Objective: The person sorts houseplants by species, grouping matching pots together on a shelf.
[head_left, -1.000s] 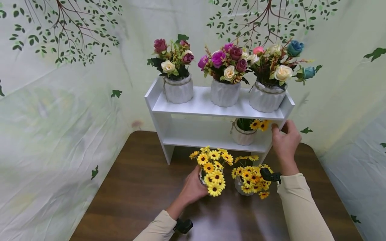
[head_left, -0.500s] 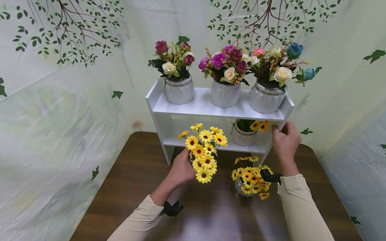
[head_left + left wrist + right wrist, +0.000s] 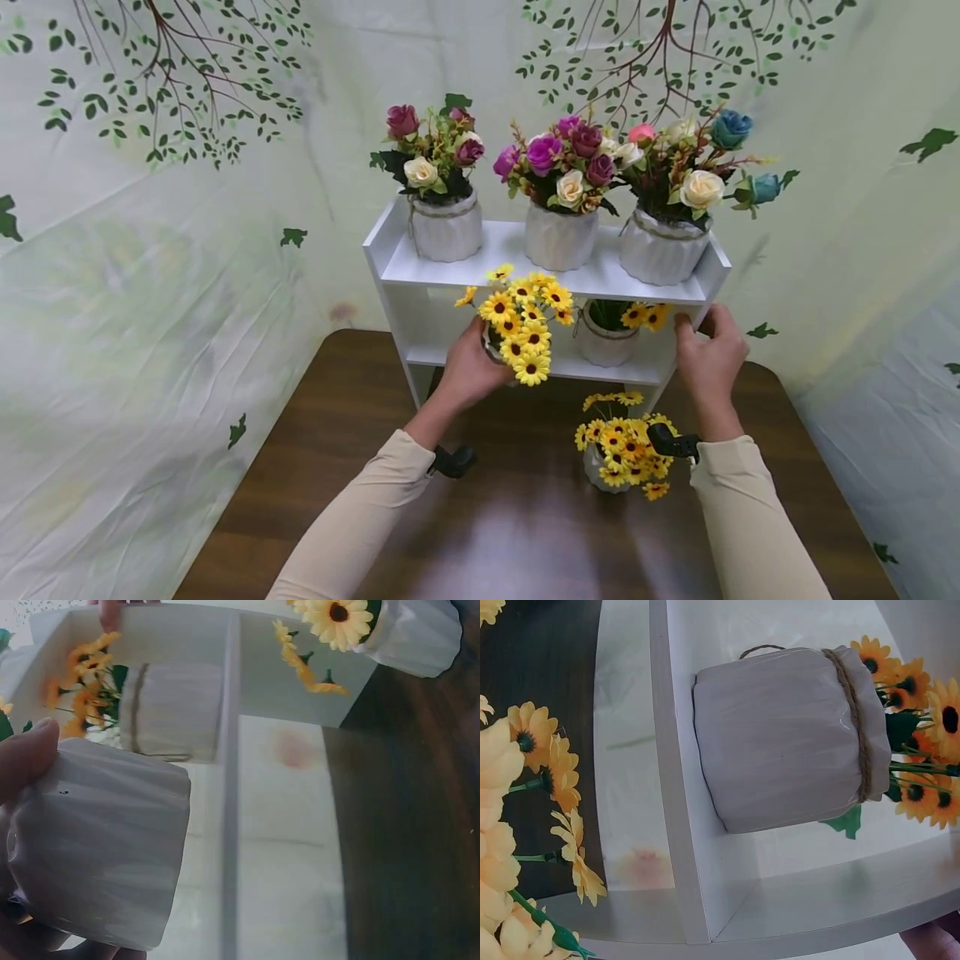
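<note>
My left hand [image 3: 471,367] holds a potted bunch of small yellow sunflowers [image 3: 528,329] in front of the lower tier of a white two-tier shelf [image 3: 498,235]. In the left wrist view, its white ribbed pot [image 3: 105,840] lies between my thumb and fingers, apart from the shelf board. My right hand [image 3: 711,354] grips the shelf's right side panel, thumb on the inner side. On the lower tier, at the right, stands another sunflower pot [image 3: 787,742] with twine round its neck; the upper board partly hides it in the head view.
A third sunflower pot [image 3: 600,468] stands on the brown table [image 3: 315,475] in front of the shelf, beneath my right wrist. Up on the top tier are three white pots of roses [image 3: 561,237]. A leaf-printed cloth [image 3: 330,125] hangs behind.
My left hand has raised the sunflower pot from low over the table to the front of the lower tier. The right hand keeps its grip on the side panel.
</note>
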